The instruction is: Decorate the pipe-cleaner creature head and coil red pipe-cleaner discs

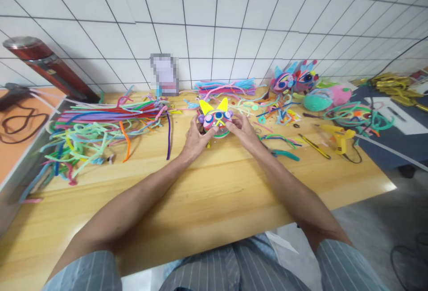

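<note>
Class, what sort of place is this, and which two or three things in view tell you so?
Probably a craft workspace: bundled pipe cleaners lie on the wooden table, a yellow glue gun rests at the right, and both hands hold a colorful figure with yellow ears.

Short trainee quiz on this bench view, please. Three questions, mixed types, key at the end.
1. Multiple choice: what do the left hand and right hand hold?
a) red flask
b) colourful figure
c) gold strips

2. True or false: the yellow cutter lies left of the yellow glue gun.

3. Fill in: the figure's pointed ears are ____.

Key: 1 b; 2 true; 3 yellow
</note>
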Action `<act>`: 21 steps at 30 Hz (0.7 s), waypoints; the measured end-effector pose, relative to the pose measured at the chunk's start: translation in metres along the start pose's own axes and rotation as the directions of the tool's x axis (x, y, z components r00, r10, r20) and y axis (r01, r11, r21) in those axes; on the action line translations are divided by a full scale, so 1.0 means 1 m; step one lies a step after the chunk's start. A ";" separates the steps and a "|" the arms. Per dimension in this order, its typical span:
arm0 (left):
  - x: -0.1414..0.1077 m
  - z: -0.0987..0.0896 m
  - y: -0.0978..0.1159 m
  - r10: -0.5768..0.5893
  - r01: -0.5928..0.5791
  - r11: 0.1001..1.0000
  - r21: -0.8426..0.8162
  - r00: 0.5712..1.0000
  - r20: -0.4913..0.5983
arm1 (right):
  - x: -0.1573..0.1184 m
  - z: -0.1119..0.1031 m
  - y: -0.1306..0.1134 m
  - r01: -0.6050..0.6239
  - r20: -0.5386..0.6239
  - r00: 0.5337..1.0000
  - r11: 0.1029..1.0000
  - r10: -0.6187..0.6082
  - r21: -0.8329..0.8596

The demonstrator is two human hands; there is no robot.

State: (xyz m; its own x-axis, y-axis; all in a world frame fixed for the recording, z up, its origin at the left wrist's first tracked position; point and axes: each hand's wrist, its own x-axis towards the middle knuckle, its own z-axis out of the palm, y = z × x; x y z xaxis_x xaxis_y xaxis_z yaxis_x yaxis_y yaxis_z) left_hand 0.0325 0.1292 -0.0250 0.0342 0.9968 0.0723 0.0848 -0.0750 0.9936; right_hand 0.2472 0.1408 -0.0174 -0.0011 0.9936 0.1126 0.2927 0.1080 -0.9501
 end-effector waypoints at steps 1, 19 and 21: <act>-0.001 0.001 0.001 0.009 -0.009 1.000 -0.012 1.000 -0.001 | -0.001 0.000 0.000 -0.011 -0.006 1.000 1.000 0.011 0.006; -0.006 0.005 -0.011 0.198 -0.191 0.977 -0.092 0.978 0.067 | -0.014 0.004 -0.002 0.089 -0.016 0.996 0.996 -0.089 -0.022; -0.006 0.005 -0.011 0.194 -0.187 0.978 -0.096 0.979 0.069 | -0.015 0.005 -0.002 0.093 -0.026 0.995 0.995 -0.094 -0.029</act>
State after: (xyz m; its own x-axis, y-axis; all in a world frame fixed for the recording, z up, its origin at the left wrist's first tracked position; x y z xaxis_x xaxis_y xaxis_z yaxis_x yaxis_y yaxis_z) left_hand 0.0366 0.1240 -0.0366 0.1186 0.9589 0.2577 -0.0192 -0.2573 0.9662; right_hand 0.2421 0.1262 -0.0188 -0.0040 0.9780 0.2086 0.3187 0.1990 -0.9267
